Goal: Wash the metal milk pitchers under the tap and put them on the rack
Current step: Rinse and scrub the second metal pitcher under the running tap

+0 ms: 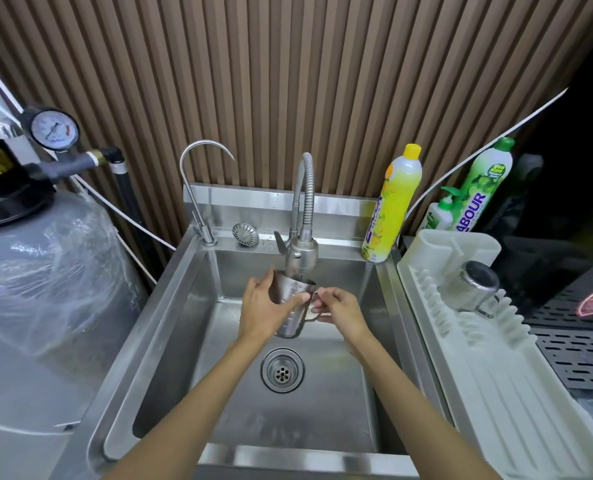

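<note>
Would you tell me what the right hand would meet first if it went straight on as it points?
The right hand pinches the handle of the metal milk pitcher, so it would push into the pitcher's wall, then probably the left hand; depth is unclear.

The left hand (263, 306) covers much of the pitcher (293, 289), and the rack (495, 393) runs off the lower right edge.

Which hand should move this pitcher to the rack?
Probably right: the right hand pinches the pitcher by its handle, and the rack sits on that side. The left hand would cross over.
</note>
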The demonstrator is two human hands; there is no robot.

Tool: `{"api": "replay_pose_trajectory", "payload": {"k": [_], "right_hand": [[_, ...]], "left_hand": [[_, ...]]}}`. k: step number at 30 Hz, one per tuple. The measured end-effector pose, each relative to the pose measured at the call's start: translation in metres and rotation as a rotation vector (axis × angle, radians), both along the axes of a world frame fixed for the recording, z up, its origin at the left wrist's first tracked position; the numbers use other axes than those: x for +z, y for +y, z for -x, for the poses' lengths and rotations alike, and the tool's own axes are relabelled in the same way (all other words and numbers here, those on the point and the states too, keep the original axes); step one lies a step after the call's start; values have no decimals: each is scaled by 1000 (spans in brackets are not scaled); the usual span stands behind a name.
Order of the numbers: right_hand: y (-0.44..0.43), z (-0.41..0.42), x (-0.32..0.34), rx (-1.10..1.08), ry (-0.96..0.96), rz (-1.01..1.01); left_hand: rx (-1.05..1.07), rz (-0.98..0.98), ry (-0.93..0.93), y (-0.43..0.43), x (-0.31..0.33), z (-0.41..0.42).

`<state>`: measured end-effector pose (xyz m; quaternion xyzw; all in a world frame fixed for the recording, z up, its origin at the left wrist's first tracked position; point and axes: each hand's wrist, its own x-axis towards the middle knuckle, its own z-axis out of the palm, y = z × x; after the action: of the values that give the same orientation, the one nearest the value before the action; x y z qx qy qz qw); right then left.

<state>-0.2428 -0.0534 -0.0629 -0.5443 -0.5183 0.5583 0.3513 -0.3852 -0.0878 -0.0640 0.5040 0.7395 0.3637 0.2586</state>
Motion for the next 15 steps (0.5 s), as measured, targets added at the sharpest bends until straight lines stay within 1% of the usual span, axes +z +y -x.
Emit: {"api": "replay_pose_trajectory", "payload": {"k": [2,5,7,8,10,11,13,15], "right_hand": [[6,-5,5,6,-183,-66],[12,-12,14,35,-474,-184],[12,-14,21,14,-577,-226],[12,-15,24,-8,-616,-241],[11,-16,27,-43,-653,-282],[10,-16,30,-51,-642,-302],[9,-16,33,-60,-593,-329],[9,-18,34,-50,-563,-356]], "left_hand": [[10,81,-28,-1,-9,-5],[40,26,-146,-6,-13,-16],[18,16,-278,-7,-9,-22],[-7,49,-400,-7,-8,-24],[-62,113,-697,-5,-4,-25],[-77,118,-787,-3,-3,-25],[-87,110,-861,2,-2,-26],[-92,103,-896,9,2,-26]]}}
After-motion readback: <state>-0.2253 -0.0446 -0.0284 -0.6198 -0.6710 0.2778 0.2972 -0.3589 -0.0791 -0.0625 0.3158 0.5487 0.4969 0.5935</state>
